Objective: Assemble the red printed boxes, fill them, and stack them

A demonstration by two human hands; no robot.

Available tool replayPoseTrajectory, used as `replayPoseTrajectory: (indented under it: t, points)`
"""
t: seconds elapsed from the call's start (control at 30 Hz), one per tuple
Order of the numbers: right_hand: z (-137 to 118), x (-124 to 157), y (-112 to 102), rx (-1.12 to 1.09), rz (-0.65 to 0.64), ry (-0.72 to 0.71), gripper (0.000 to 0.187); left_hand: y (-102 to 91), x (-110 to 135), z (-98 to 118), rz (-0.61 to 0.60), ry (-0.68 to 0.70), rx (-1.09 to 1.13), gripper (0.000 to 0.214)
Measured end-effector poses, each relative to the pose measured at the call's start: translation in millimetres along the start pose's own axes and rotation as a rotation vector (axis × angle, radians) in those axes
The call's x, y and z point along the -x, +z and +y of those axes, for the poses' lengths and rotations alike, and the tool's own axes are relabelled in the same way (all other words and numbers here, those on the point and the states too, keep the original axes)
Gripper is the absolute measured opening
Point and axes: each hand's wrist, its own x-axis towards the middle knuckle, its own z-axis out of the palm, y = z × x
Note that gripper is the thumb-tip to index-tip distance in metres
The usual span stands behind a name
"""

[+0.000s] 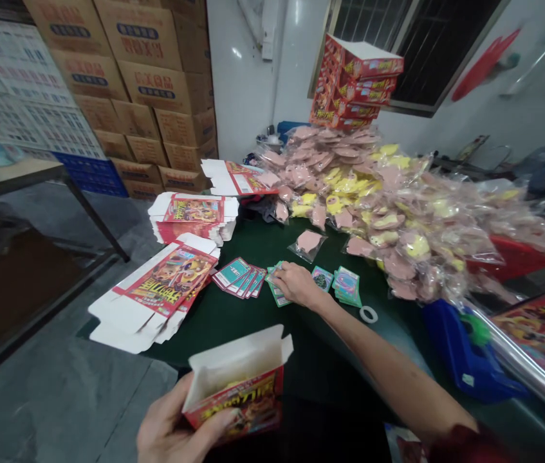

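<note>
My left hand (175, 431) grips an opened red and white carton (236, 386) near the bottom of the view, its flaps up and its mouth facing away. My right hand (294, 283) reaches out over the green table (248, 244) and rests with curled fingers on a small pile of green cards (277, 292). A fan of pink and teal cards (240, 278) lies just left of that hand. More green cards (347, 286) sit to its right, next to a small white tape ring (369, 314).
Flat unfolded cartons (156, 289) lie at the table's left edge, with another stack (195, 215) behind. A big heap of pink and yellow bagged items (388, 199) fills the right side. Assembled red boxes (354, 80) stand at the back. A blue tape dispenser (465, 360) sits right. Cardboard boxes (141, 83) line the wall.
</note>
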Motion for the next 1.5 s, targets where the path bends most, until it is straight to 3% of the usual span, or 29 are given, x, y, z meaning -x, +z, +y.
replayPoseTrajectory:
  t: [0.1, 0.27, 0.37, 0.43, 0.53, 0.6, 0.67, 0.73, 0.8, 0.9, 1.0, 1.1, 1.2, 1.5]
  points:
    - [-3, 2, 3, -0.023, 0.026, 0.025, 0.024, 3.1, 3, -6, -0.109, 0.020, 0.049, 0.039]
    - [-3, 7, 11, -0.093, 0.187, 0.129, 0.018, -2.1, 2, -6, -0.111, -0.055, 0.091, 0.040]
    - [12, 11, 3, -0.167, 0.342, 0.211, 0.019, -6.0, -3, 3, -0.091, -0.064, 0.098, 0.042]
    - [23, 21, -16, -0.218, 0.457, 0.271, 0.022, -5.4, -9, 13, -0.036, -0.032, 0.109, 0.040]
    - [28, 54, -65, -0.519, 0.778, 0.313, 0.039, 3.8, -24, 31, 0.001, 0.044, 0.170, 0.031]
    - [17, 83, -103, -0.859, 0.980, 0.252, 0.044, 16.2, -35, 41, -0.036, 0.099, 0.255, 0.026]
    - [-1, 112, -133, -1.080, 1.046, 0.140, 0.030, 31.9, -45, 44, -0.101, 0.140, 0.350, 0.025]
    - [-23, 133, -148, -1.110, 1.008, 0.004, 0.029, 47.6, -51, 42, -0.180, 0.108, 0.418, 0.026]
    - [-40, 142, -148, -0.987, 0.972, -0.077, 0.039, 59.2, -54, 37, -0.237, 0.027, 0.454, 0.027]
    - [-53, 139, -135, -0.756, 0.975, -0.041, 0.039, 65.0, -54, 30, -0.263, -0.028, 0.473, 0.029]
    - [-56, 129, -127, -0.691, 0.955, -0.066, 0.023, 61.8, -54, 30, -0.304, -0.016, 0.454, 0.028]
    - [-56, 120, -126, -0.721, 0.968, -0.211, 0.027, 58.1, -54, 33, -0.315, -0.002, 0.440, 0.027]
    - [-54, 115, -125, -0.694, 0.887, -0.255, 0.027, 57.1, -54, 35, -0.325, -0.017, 0.468, 0.026]
    - [-48, 118, -135, -0.271, 0.774, -0.356, 0.039, 59.4, -52, 28, -0.377, -0.087, 0.560, 0.029]
